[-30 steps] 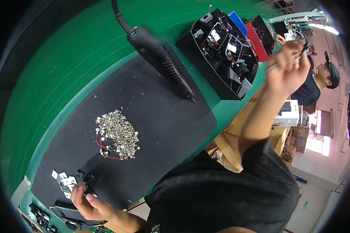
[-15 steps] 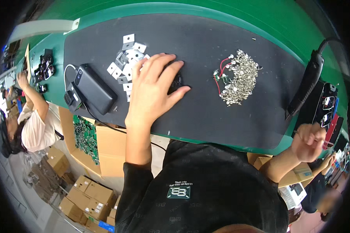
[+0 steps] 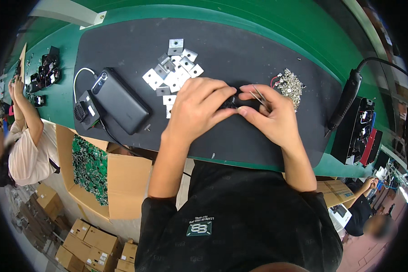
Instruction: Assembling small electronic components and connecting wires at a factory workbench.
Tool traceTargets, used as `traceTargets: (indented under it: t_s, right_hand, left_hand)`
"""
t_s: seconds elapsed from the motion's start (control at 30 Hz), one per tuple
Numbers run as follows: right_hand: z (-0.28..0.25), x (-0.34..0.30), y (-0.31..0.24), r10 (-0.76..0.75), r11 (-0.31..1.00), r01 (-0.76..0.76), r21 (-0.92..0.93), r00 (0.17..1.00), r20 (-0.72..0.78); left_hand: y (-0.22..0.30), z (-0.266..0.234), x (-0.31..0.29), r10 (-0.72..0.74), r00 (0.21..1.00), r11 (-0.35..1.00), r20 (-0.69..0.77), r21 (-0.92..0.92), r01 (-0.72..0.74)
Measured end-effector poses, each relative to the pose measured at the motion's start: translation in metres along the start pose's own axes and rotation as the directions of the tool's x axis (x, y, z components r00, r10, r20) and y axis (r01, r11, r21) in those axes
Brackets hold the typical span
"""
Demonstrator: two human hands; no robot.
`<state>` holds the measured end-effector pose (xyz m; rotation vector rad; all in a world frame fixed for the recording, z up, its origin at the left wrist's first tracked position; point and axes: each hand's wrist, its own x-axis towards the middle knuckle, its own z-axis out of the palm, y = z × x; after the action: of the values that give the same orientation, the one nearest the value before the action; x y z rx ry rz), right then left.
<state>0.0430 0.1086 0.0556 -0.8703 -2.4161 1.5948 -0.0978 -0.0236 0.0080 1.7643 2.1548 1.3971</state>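
Over the middle of the dark mat, my left hand [image 3: 196, 108] is closed on a small black part [image 3: 230, 102], mostly hidden by the fingers. My right hand [image 3: 279, 119] meets it from the right, its thumb and forefinger tips at the part's end. Metal tweezers [image 3: 258, 96] sit in the right hand, points directed up and left. Just beyond the left hand lie silvery-white brackets with holes [image 3: 173, 78], loosely heaped. A pile of small shiny metal pieces [image 3: 291, 88], with a bit of red wire, lies past the right hand.
A black power bank [image 3: 120, 102] and a small dark device [image 3: 88, 111] with cables lie left. A black corded handheld tool [image 3: 347, 97] rests at right, beside a box of black parts [image 3: 360, 129]. An open carton of green circuit boards [image 3: 89, 170] stands below left. Other people sit at both sides.
My right hand has come in from the right edge to meet the left, bringing the tweezers. The left hand has shifted right and lifted the black part. The view has turned slightly.
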Motion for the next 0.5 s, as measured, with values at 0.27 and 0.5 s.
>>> traceTargets:
  t_s: [0.27,0.5]
  right_hand:
    - [0.019,0.001,0.007,-0.069,0.994,0.056,-0.097,0.988,-0.136]
    - [0.001,-0.012,0.014,0.034,0.873,0.033,0.486,0.991,-0.129]
  left_hand:
    - [-0.003,0.003,0.001,0.034,0.998,0.999,-0.047,-0.008,-0.034]
    - [-0.001,0.005,-0.003,0.028,0.993,0.997,-0.117,0.071,-0.020]
